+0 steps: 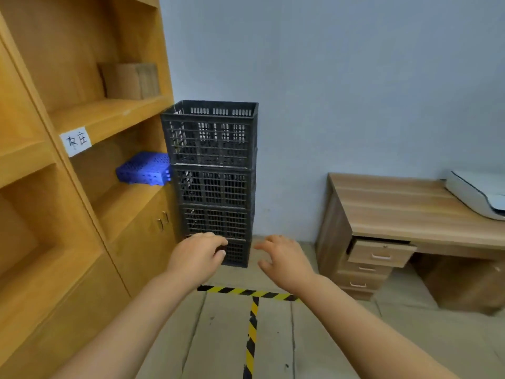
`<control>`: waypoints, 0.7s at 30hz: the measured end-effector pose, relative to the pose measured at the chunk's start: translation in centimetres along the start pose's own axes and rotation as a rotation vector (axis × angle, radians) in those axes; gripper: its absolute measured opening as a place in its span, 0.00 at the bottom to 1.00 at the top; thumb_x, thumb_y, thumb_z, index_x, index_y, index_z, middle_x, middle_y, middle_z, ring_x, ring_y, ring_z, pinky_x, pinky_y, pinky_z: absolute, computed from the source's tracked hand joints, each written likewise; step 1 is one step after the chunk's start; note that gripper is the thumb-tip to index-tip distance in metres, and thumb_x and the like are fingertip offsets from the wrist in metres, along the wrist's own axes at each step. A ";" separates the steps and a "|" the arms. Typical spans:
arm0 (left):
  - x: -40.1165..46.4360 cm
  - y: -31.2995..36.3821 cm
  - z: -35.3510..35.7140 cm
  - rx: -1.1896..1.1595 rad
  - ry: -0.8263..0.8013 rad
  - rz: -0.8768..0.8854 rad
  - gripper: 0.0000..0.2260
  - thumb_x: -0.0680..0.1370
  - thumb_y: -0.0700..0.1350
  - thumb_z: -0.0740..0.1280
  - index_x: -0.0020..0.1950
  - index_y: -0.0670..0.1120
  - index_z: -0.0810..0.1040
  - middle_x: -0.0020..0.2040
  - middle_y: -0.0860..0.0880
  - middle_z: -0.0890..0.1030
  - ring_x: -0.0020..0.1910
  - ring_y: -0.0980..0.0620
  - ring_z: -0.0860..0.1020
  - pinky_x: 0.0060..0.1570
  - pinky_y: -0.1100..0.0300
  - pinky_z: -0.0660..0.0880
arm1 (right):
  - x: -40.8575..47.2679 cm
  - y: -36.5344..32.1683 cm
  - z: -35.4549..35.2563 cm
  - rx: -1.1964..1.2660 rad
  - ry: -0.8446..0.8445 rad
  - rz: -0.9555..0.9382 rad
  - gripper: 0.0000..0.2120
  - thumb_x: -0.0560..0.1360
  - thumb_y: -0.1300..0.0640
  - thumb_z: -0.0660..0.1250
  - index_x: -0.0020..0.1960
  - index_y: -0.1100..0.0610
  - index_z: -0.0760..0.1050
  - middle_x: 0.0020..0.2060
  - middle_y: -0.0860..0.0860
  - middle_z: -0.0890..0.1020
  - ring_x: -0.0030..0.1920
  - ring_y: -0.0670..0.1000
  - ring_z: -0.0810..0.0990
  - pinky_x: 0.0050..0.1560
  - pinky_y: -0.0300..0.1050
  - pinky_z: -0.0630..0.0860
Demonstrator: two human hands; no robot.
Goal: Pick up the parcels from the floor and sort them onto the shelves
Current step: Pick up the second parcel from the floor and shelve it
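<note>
A wooden shelf unit [109, 116] fills the left side. On its upper shelf stands a brown cardboard parcel [131, 80]. One shelf lower lies a blue dotted parcel [143, 168], under a white paper label [75, 141]. My left hand [199, 255] is held out low in front of the stacked crates, fingers curled, holding nothing. My right hand [284, 259] hovers beside it, fingers spread, empty. No parcel on the floor is in view.
A stack of black plastic crates [211, 170] stands against the wall next to the shelf. A wooden desk [404, 209] with drawers stands at the right, with a white device [475, 192] on it. Yellow-black tape [252, 318] marks the floor.
</note>
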State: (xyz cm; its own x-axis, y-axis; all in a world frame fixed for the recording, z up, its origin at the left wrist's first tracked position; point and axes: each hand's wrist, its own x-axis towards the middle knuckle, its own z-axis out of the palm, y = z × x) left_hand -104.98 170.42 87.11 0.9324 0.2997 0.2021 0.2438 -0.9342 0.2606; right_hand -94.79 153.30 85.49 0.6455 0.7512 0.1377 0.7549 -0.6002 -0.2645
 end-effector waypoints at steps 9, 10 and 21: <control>7.4 14.4 7.1 -0.144 -0.158 0.302 0.15 0.78 0.51 0.59 0.63 0.54 0.74 0.60 0.54 0.78 0.59 0.53 0.75 0.55 0.55 0.74 | -7.5 14.8 -4.2 -0.051 0.054 0.379 0.19 0.75 0.53 0.61 0.66 0.50 0.71 0.63 0.51 0.75 0.63 0.54 0.71 0.62 0.51 0.66; 8.4 16.1 7.8 -0.159 -0.178 0.340 0.14 0.78 0.50 0.60 0.63 0.53 0.74 0.60 0.53 0.78 0.58 0.53 0.75 0.55 0.55 0.73 | -8.3 16.2 -4.5 -0.057 0.057 0.420 0.19 0.75 0.53 0.61 0.66 0.50 0.71 0.62 0.51 0.75 0.63 0.55 0.72 0.62 0.51 0.67; 21.6 30.0 15.8 -0.293 -0.385 0.611 0.15 0.77 0.51 0.61 0.63 0.55 0.74 0.59 0.55 0.79 0.57 0.54 0.76 0.52 0.59 0.74 | -10.3 31.4 -9.0 -0.063 0.131 0.808 0.18 0.76 0.51 0.61 0.66 0.47 0.71 0.64 0.48 0.74 0.64 0.50 0.71 0.65 0.49 0.65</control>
State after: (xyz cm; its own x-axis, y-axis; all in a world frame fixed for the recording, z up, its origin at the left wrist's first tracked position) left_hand -73.30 145.80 84.40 0.9189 -0.3896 0.0622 -0.3731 -0.8069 0.4579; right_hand -76.74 124.25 84.40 0.9982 0.0449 0.0386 0.0539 -0.9595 -0.2764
